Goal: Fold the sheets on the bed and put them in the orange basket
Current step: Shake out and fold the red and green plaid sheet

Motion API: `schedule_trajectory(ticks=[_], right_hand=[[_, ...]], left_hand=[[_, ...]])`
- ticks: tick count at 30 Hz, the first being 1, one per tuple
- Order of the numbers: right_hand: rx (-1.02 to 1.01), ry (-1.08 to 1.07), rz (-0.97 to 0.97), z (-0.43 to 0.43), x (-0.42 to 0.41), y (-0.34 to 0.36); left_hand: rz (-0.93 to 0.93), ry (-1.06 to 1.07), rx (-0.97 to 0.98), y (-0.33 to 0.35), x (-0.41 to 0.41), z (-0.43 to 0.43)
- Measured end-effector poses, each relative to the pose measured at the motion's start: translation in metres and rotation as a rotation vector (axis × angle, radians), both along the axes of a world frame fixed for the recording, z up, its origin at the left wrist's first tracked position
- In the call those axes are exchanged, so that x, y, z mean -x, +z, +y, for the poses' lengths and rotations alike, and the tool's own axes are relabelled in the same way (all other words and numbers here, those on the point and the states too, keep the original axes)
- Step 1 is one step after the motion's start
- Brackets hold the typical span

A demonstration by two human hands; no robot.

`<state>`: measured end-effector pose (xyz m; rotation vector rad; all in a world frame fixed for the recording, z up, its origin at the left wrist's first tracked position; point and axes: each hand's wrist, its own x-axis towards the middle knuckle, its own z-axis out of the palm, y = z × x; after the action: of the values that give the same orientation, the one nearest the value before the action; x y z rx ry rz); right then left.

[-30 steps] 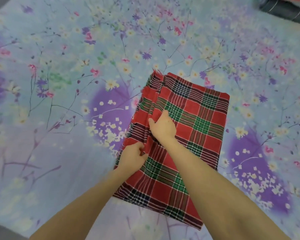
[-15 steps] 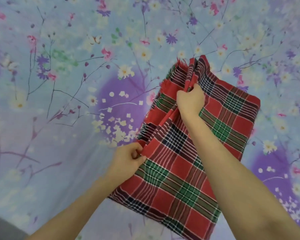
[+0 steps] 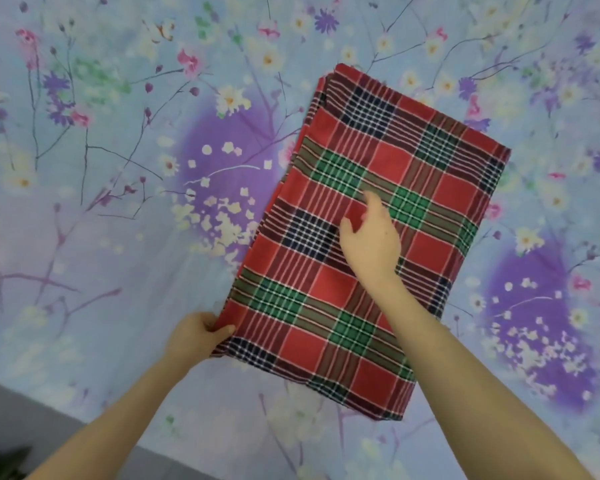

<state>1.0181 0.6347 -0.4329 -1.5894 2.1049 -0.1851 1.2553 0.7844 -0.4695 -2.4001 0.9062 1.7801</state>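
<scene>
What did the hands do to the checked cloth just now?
The right-hand grip let go of the bunched far edge and came back over the middle of the checked cloth, now folded flat. The left-hand grip slid nearer, to the corner, still holding. The cloth stayed on the flowery bed.

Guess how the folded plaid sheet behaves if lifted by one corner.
Probably floppy: the plaid sheet is thin cloth lying in soft flat layers on the bed. Lifted only at the corner the left hand grips, the layers would likely sag and unfold. Likely light; a push would probably bunch it.
</scene>
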Motion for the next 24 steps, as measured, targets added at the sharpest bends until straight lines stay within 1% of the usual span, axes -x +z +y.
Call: schedule_trajectory(ticks=[2,4,5,6,8,9,11,12,14,16,18,21,24], right_hand=[[-0.055,-0.076,0.113,0.050,0.032,0.001],[-0.155,-0.194,0.216,0.101,0.061,0.002],[-0.209,-0.252,0.239,0.127,0.073,0.004],[-0.264,-0.308,0.221,0.150,0.083,0.004],[-0.362,-0.451,0.066,0.186,0.095,0.001],[-0.416,-0.530,-0.034,0.200,0.099,-0.003],[-0.512,-0.711,-0.276,0.217,0.099,-0.009],[-0.521,-0.816,-0.407,0.226,0.100,-0.009],[-0.493,-0.963,-0.606,0.231,0.100,-0.007],[-0.487,-0.990,-0.700,0.234,0.103,0.007],[-0.481,-0.978,-0.743,0.234,0.108,0.021],[-0.442,-0.928,-0.760,0.240,0.120,0.055],[-0.386,-0.792,-0.744,0.258,0.130,0.104]], left_hand=[[-0.056,0.042,0.005,-0.005,0.001,0.008],[-0.196,-0.070,0.009,-0.008,0.003,0.010],[-0.273,-0.117,0.002,-0.007,0.004,0.013],[-0.327,-0.122,0.008,-0.005,0.006,0.015],[-0.341,-0.052,0.017,-0.005,0.011,0.020],[-0.297,0.020,0.010,-0.005,0.014,0.023],[-0.130,0.214,-0.038,-0.003,0.022,0.026],[-0.045,0.316,-0.059,0.001,0.026,0.029],[0.055,0.489,-0.064,0.007,0.029,0.030],[0.105,0.593,-0.023,0.020,0.033,0.034],[0.149,0.631,0.019,0.038,0.036,0.038],[0.153,0.596,0.108,0.078,0.040,0.044],[0.150,0.565,0.122,0.129,0.036,0.051]])
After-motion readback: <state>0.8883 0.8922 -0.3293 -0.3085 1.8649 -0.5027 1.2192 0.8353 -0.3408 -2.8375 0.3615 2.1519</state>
